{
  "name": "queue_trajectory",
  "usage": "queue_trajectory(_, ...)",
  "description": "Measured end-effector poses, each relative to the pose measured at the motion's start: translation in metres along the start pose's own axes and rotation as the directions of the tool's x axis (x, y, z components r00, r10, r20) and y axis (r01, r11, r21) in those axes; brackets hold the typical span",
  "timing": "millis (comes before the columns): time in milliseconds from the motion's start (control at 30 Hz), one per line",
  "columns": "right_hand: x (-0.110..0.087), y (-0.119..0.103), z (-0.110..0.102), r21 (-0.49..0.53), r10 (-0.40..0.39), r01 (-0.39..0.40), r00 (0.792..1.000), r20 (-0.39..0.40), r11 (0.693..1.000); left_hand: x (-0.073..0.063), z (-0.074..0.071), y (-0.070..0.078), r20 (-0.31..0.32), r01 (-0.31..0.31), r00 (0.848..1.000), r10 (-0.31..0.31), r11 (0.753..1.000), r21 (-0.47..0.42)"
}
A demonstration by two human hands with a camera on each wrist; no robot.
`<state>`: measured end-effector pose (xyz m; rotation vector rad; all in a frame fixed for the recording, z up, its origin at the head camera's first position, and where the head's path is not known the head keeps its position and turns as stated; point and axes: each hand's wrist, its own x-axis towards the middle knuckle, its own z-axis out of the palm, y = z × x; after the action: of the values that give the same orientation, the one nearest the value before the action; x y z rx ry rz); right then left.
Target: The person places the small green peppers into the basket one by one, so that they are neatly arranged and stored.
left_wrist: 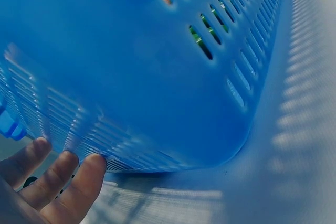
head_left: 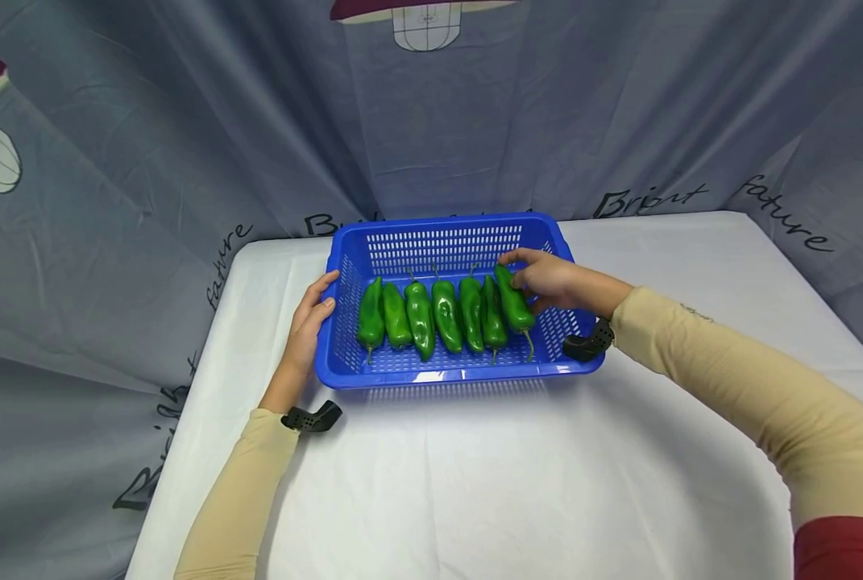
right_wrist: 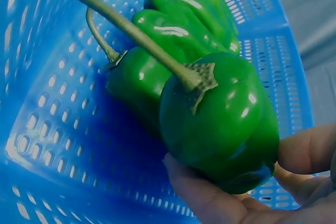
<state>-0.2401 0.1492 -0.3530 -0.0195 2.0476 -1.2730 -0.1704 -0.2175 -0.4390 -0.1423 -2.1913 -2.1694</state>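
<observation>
My right hand (head_left: 549,279) grips a long green pepper (head_left: 516,302) at the right end of a row inside a blue plastic basket (head_left: 446,377). In the right wrist view, thumb and fingers (right_wrist: 210,195) curl round this pepper's body, its pale stem (right_wrist: 142,38) pointing away from the hand. A neighbouring green pepper (right_wrist: 137,80) lies close beside it. On the basket's left side, my left hand (head_left: 304,326) touches the outer wall near the rim. Its fingers (left_wrist: 86,184) lie fairly straight against the slotted wall in the left wrist view.
Several more green peppers (head_left: 420,310) lie side by side across the basket floor. The basket stands on a table with a white cloth (head_left: 475,475), near its far edge. A grey printed curtain (head_left: 293,121) hangs behind and to the sides.
</observation>
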Motion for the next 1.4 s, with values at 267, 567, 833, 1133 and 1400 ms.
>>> queue_trajectory(267, 0.006, 0.004, 0.001, -0.016, 0.012, -0.012, 1.0, -0.005, 1.0, 0.0, 0.0, -0.001, 0.003, -0.003, 1.0, 0.003, 1.0, 0.023)
queue_trajectory(567, 0.007, 0.005, 0.0, -0.053, 0.014, -0.014, 1.0, -0.002, 0.999, 0.0, 0.0, -0.001, 0.001, -0.005, 1.0, 0.005, 1.0, 0.015)
queue_trajectory(833, 0.004, 0.001, 0.002, -0.053, 0.035, -0.035, 0.999, -0.012, 0.998, 0.0, 0.0, 0.0, 0.0, -0.008, 1.0, 0.008, 1.0, 0.016)
queue_trajectory(1133, -0.003, -0.004, 0.005, -0.075, 0.038, -0.041, 0.998, -0.045, 0.996, -0.001, 0.001, 0.0, 0.002, -0.004, 1.0, 0.004, 1.0, 0.01)
queue_trajectory(1400, -0.011, -0.006, 0.001, -0.071, -0.001, -0.001, 0.999, -0.042, 0.997, -0.001, 0.001, 0.001, -0.003, -0.007, 1.0, 0.007, 1.0, 0.009)
